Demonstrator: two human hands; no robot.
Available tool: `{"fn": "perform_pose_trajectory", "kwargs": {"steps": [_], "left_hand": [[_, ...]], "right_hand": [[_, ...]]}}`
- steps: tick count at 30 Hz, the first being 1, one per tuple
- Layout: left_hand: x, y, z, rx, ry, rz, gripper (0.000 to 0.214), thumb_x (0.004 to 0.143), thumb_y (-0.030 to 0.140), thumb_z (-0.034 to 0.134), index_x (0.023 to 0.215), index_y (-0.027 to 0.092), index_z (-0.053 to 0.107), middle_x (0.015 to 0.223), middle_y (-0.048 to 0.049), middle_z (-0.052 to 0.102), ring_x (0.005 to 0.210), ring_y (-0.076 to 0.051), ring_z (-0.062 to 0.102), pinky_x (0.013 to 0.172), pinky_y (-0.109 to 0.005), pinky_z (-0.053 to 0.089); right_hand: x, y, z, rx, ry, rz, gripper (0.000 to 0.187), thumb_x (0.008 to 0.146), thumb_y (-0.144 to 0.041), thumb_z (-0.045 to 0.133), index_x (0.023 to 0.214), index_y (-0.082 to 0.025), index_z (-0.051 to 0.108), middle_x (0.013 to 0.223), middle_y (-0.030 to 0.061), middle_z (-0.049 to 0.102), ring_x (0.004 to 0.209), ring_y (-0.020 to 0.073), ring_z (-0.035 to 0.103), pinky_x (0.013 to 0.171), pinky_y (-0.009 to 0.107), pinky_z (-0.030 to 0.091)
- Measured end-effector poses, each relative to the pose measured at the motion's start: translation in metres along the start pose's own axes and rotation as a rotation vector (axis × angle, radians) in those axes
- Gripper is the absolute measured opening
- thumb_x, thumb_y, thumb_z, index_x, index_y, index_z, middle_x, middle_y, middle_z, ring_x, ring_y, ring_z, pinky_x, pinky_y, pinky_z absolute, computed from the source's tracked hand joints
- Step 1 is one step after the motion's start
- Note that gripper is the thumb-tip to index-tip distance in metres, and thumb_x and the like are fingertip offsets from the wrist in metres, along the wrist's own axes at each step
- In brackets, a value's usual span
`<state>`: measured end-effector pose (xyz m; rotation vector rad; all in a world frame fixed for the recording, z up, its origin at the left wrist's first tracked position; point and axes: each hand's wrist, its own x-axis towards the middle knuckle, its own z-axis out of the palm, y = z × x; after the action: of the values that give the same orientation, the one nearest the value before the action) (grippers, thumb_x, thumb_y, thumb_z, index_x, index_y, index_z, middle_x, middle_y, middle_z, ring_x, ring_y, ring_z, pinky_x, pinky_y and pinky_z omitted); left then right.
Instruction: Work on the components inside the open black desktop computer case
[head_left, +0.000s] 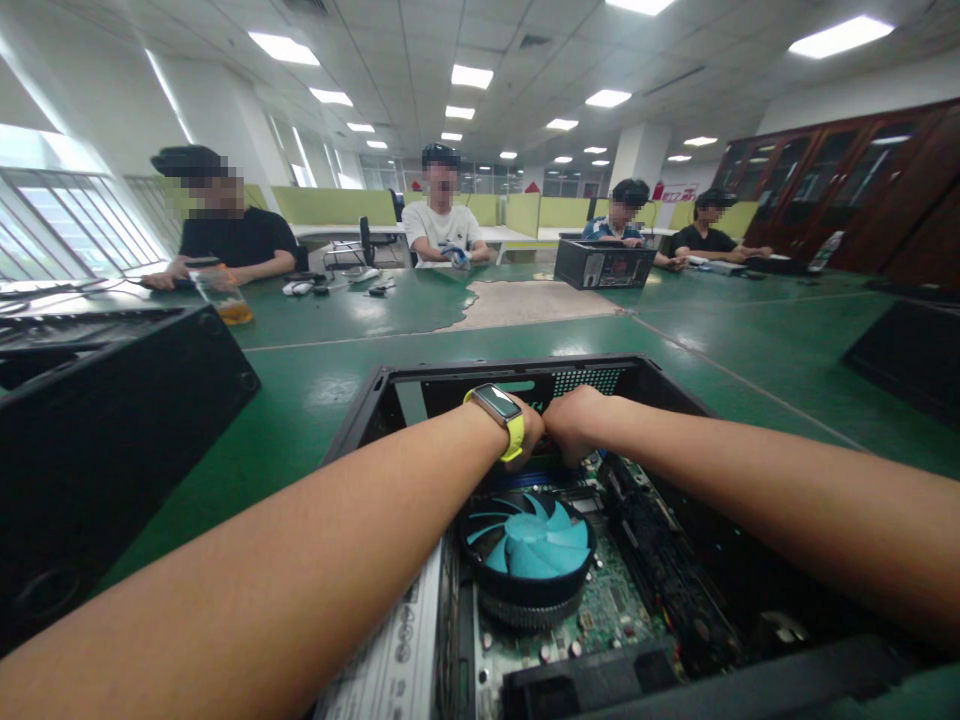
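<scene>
Open computer case (375,400) on green surface (315,370), both hands inside.
Left hand (529,435) and right hand (574,425) touching at far end, just beyond teal cooling fan (529,545); grip state of each hidden, cannot tell.

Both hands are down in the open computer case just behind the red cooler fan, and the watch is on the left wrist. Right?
Not quite: the head view shows the cooler fan is teal, not red. Otherwise yes: left hand and right hand meet behind it inside the open computer case, watch on the left wrist.
</scene>
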<state>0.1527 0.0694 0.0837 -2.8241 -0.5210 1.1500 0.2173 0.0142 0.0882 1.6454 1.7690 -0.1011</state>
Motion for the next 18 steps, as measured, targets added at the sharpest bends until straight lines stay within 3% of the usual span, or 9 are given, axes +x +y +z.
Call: {"fn": "perform_pose_trajectory", "kwargs": {"steps": [9,18], "left_hand": [[0.0063,-0.0025,0.0017,-0.045,-0.01,0.01,0.037,0.048,0.022,0.077,0.084,0.017,0.072,0.091,-0.0072,0.07,0.081,-0.026,0.063,0.07,-0.032,0.05],[0.0096,-0.004,0.0023,-0.06,-0.023,0.004,0.036,0.05,0.023,0.077,0.084,0.014,0.072,0.093,-0.0084,0.07,0.082,-0.027,0.063,0.07,-0.033,0.051]], "right_hand": [[0.0043,-0.0001,0.0037,0.003,-0.007,0.005,0.066,0.051,-0.034,0.075,0.114,-0.017,0.064,0.112,0.0132,0.064,0.099,0.0307,0.061,0.074,0.036,0.051],[0.0042,-0.0024,0.0038,0.013,0.002,-0.009,0.061,0.053,-0.034,0.074,0.111,-0.017,0.065,0.107,0.0132,0.066,0.096,0.0309,0.062,0.074,0.038,0.052]]}}
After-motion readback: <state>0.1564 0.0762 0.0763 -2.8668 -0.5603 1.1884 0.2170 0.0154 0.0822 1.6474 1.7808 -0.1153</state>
